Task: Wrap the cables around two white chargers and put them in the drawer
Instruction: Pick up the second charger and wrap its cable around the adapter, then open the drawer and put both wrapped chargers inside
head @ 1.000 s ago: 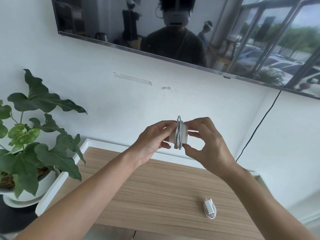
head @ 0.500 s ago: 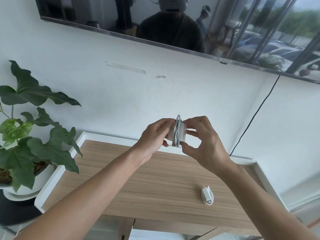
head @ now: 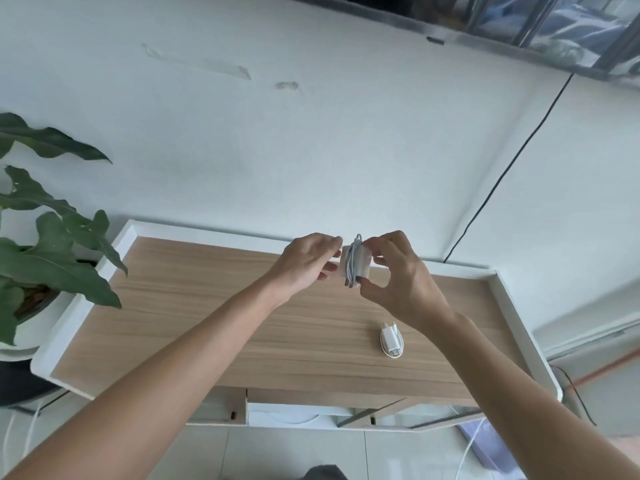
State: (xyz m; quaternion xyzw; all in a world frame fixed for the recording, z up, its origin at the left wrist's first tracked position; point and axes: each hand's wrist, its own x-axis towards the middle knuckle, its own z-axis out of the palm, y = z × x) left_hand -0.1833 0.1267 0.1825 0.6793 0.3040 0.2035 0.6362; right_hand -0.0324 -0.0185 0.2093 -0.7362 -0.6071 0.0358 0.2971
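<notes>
Wall: white, with a dark screen's lower edge at the top of view and a black cord (head: pixel 502 178) running down it to the right; more of the room below the counter shows than a second ago, since the view has tipped downward.
Counter (head: pixel 207 306): wood top with a raised white rim; it now fills the middle of the view, and its front edge and the space beneath are visible, which they were not a second ago.
Plant (head: pixel 52 244): potted, at the left end beside the counter, unchanged.
Drawer: a white compartment (head: pixel 294 415) shows under the front edge; I cannot tell whether it is the drawer, nor whether it stands open.
Left hand (head: pixel 308 263): fingers curled at the left face of the held charger, seemingly steadying it; a second ago it gripped more fully.
Right hand (head: pixel 398 275): pinching the held charger between thumb below and fingers above.
Held charger (head: pixel 356 266): white, with cable turns around its middle, held above the counter's far half; it has come lower than a second ago.
Second charger (head: pixel 392 339): lies flat on the counter near the right forearm, cable already coiled around it, unmoved.
Loose cable end: not discernible on the held charger.
Assessment: winding appears finished or nearly so on both units; stowing both remains.
</notes>
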